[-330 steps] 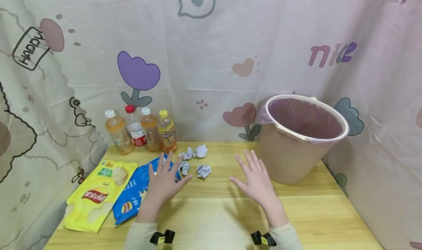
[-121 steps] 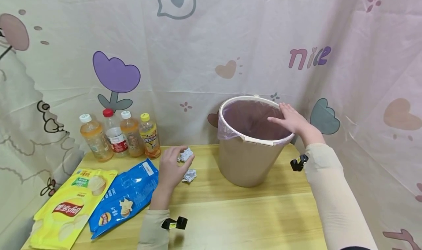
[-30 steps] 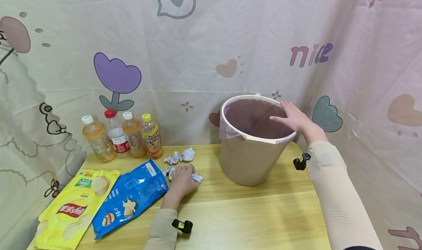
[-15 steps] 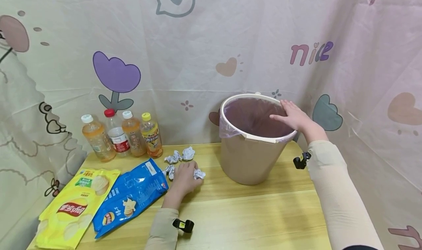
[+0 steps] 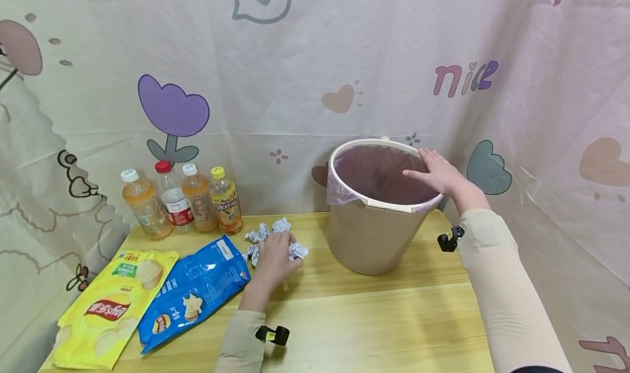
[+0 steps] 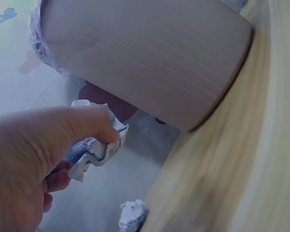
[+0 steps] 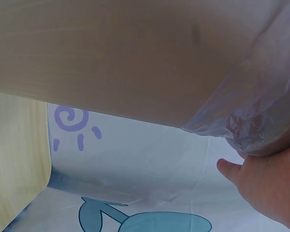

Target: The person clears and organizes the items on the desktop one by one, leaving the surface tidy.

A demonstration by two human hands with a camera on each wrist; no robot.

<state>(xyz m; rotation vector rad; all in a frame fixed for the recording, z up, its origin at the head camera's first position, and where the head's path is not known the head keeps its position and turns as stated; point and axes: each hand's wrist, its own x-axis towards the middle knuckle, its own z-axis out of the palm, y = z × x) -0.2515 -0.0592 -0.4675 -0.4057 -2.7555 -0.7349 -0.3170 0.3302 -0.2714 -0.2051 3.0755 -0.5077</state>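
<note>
A crumpled paper ball (image 5: 297, 251) is pinched between the thumb and fingers of my left hand (image 5: 274, 259). In the left wrist view this paper (image 6: 99, 150) is raised off the table, with the bin beyond it. Three more paper balls lie around the hand: one at the back (image 5: 281, 225), one beside it (image 5: 257, 234) and one nearer the blue bag (image 5: 252, 254). My right hand (image 5: 443, 175) rests on the right rim of a beige trash bin (image 5: 376, 242), its fingers extended. A thin purple liner (image 5: 339, 192) folds over the bin's rim.
Several drink bottles (image 5: 199, 204) stand in a row at the back left. In front of them lie a yellow chip bag (image 5: 110, 310) and a blue chip bag (image 5: 197, 293), their edges touching. A printed curtain (image 5: 290, 77) encloses the wooden table (image 5: 374, 324).
The bin has shifted left, and my right hand has come onto its rim. My left hand has reached down, grasped a paper ball and now lifts it slightly.
</note>
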